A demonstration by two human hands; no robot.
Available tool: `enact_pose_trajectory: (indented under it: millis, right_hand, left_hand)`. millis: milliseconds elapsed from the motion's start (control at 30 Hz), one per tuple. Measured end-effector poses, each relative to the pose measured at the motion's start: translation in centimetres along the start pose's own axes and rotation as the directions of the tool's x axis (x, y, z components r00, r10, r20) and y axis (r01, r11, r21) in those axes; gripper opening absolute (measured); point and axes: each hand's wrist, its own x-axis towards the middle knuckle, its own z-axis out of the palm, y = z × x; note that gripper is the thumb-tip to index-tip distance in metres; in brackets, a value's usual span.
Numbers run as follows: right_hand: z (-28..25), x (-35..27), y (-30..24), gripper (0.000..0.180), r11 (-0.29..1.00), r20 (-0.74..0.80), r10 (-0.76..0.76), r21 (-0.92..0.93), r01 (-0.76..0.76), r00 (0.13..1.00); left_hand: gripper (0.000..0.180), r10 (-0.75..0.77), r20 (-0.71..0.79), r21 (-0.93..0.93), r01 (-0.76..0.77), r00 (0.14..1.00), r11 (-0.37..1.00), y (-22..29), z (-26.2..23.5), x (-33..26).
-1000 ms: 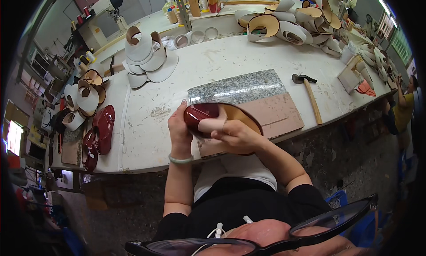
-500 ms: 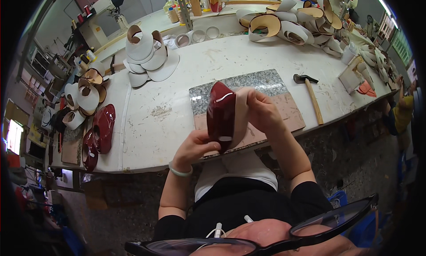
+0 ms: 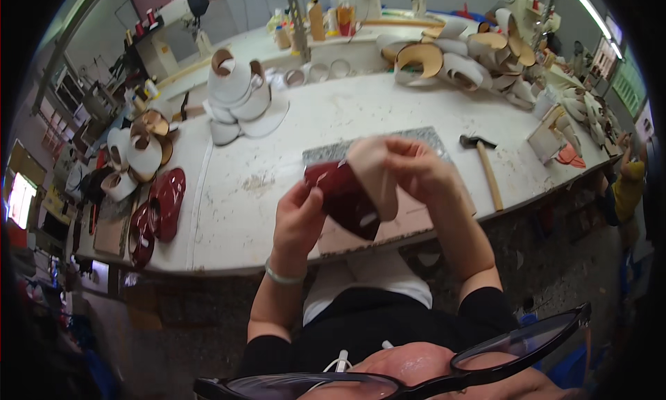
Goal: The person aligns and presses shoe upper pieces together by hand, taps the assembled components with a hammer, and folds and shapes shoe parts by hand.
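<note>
Between my hands is a glossy dark red shoe upper with a beige lining along its right side. My left hand pinches its left end, thumb on top. At the beige lining's upper right edge, the fingers of my right hand are closed on it. The piece is held above a speckled stone slab and a pinkish board at the table's front edge. A hammer with a wooden handle lies to the right of the slab.
Dark red uppers lie at the table's left end, near several white and tan pieces. A stack of white pieces stands farther back. More are heaped at the back right. A person in yellow is at the far right.
The shoe upper has turned from upright to tilted, and its beige lining now faces up more. My left hand has moved up to its left end. The view has shifted slightly.
</note>
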Motion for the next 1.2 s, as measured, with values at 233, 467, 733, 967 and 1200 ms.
enact_pose_trajectory:
  millis: [233, 467, 733, 967, 1200]
  right_hand:
    - [-2.1, 1.2, 1.6, 0.042, 0.981, -0.084, -0.118, -0.165, 0.103, 0.989]
    - [-0.4, -2.3, 1.7, 0.062, -0.084, 0.416, -0.407, -0.904, 0.420, 0.813]
    - [-4.4, -3.9, 6.3, 0.017, 0.168, 0.204, 0.011, -0.965, 0.200, 0.979]
    - [-3.8, -3.7, 6.3, 0.020, 0.255, 0.151, -0.035, -0.954, 0.154, 0.988]
    - [-1.7, -5.3, 7.1, 0.011, -0.176, 0.382, -0.274, -0.922, 0.345, 0.883]
  left_hand:
    - [0.035, 0.034, -0.001, 0.085, -0.034, 0.999, 0.996, 1.3, 2.6, 1.6]
    - [0.025, -0.273, 0.319, 0.923, -0.231, 0.908, 0.308, 1.1, -0.3, 2.7]
    - [0.017, -0.351, 0.264, 0.962, -0.219, 0.899, 0.163, -1.6, -3.0, 1.7]
    - [0.017, -0.450, 0.174, 0.924, 0.012, 0.876, 0.382, -0.8, -3.5, 1.5]
    - [0.016, 0.145, 0.542, 0.840, -0.527, 0.828, -0.130, -3.2, -3.0, -1.0]
